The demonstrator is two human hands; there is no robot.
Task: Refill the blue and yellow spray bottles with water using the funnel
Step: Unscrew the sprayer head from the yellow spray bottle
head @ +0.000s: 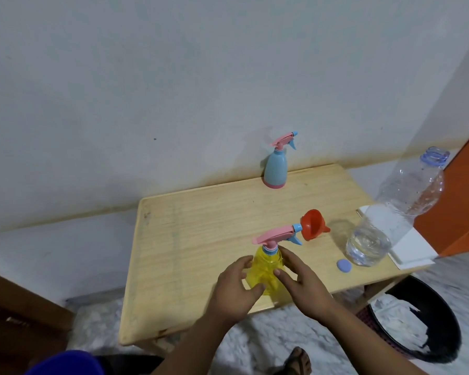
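The yellow spray bottle [266, 269] stands upright near the front of the wooden table [201, 228], its pink and blue spray head screwed on. My left hand [236, 288] wraps its left side and my right hand [301, 282] touches its right side. The blue spray bottle [276, 169] stands at the far edge by the wall, head on. An orange funnel [313, 225] lies on its side right of the yellow bottle's nozzle. A large clear water bottle [390, 220], uncapped and holding a little water, stands at the right. Its blue cap [344, 266] lies on the table.
A white sheet [412, 247] lies under and behind the water bottle at the table's right edge. A dark bin [431, 320] sits on the floor at the right. An orange object [460, 201] stands beyond the table. A foot in a sandal [298, 361] shows below.
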